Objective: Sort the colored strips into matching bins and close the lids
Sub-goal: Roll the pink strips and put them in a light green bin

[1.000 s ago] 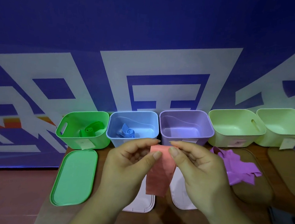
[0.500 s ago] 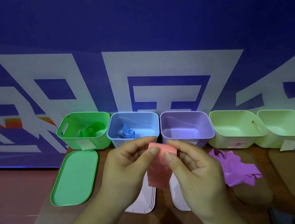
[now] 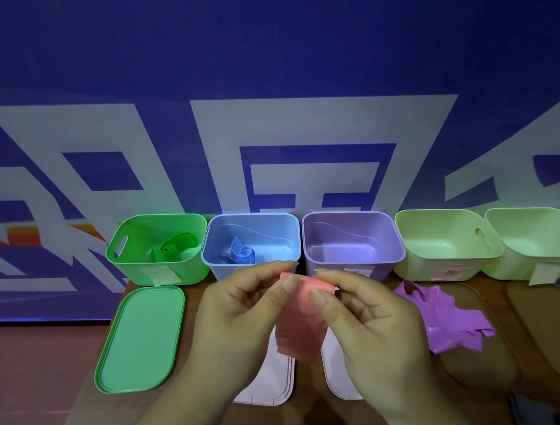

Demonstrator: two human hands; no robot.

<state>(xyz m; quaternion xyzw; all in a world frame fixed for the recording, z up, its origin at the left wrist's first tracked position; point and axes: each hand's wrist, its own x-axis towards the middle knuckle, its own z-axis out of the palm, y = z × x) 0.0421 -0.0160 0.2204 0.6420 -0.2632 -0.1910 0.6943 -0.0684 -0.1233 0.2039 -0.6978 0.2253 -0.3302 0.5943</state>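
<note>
Grip: we saw the left hand (image 3: 240, 313) and right hand (image 3: 376, 330) both pinching the top edge of a pink strip (image 3: 299, 334) between thumb and fingers.
Strip: it hung in the air in front of the blue bin (image 3: 214, 267) and purple bin (image 3: 346, 251), above two white lids (image 3: 265, 379).
Done: we counted a green strip (image 3: 172, 249) coiled in the green bin (image 3: 127, 267) and a blue strip (image 3: 242, 253) coiled in the blue one.
Left: the purple bin was bare, and the purple strips (image 3: 448, 316) lay in a heap on a brown lid (image 3: 481, 365). The two pale bins (image 3: 443, 245) showed nothing inside. No bin had its lid on, and the green lid (image 3: 141, 339) lay flat before its bin.
Progress: we judged the task under halfway, with all the closing still to do.
Pink's bin: we could not tell, though one pale bin bore a pinkish label.
Surface: a brown table (image 3: 309, 416), with the bins in a row along its far edge.
Room: dim, with a blue backdrop (image 3: 283, 61) carrying large white shapes.
</note>
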